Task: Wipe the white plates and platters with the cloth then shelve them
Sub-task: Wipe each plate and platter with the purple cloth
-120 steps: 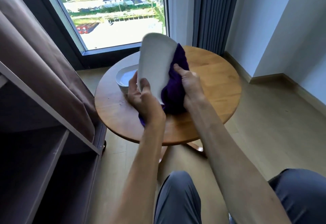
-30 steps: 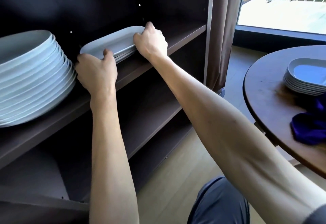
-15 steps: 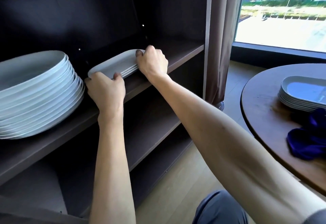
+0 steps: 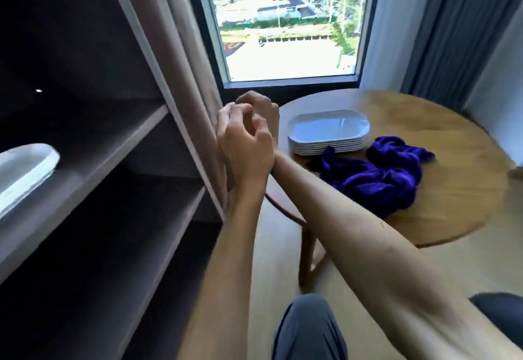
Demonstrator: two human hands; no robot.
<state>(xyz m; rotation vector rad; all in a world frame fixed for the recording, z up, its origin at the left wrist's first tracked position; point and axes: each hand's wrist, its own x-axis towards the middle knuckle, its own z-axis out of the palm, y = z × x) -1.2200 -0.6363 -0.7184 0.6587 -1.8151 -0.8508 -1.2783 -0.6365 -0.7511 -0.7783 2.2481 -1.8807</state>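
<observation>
A stack of several white platters (image 4: 328, 130) sits on the round wooden table (image 4: 441, 138), with the crumpled purple cloth (image 4: 376, 174) lying just in front of it. More white platters (image 4: 25, 168) rest on the dark shelf (image 4: 113, 144) at the far left, cut off by the frame edge. My left hand (image 4: 244, 151) hangs in the air between the shelf unit and the table, fingers loosely curled and holding nothing. My right hand (image 4: 261, 104) is just behind it, partly hidden and also empty. Neither hand touches a platter or the cloth.
A brown fabric cover (image 4: 186, 76) hangs along the shelf unit's front edge, right beside my hands. Lower shelves (image 4: 135, 235) stand below. A window (image 4: 285, 25) is behind the table, a grey curtain (image 4: 452, 34) at the right. My knees show at the bottom.
Both hands have let go of the platter left on the shelf and pulled back to the right. The view has swung from the shelf toward the table.
</observation>
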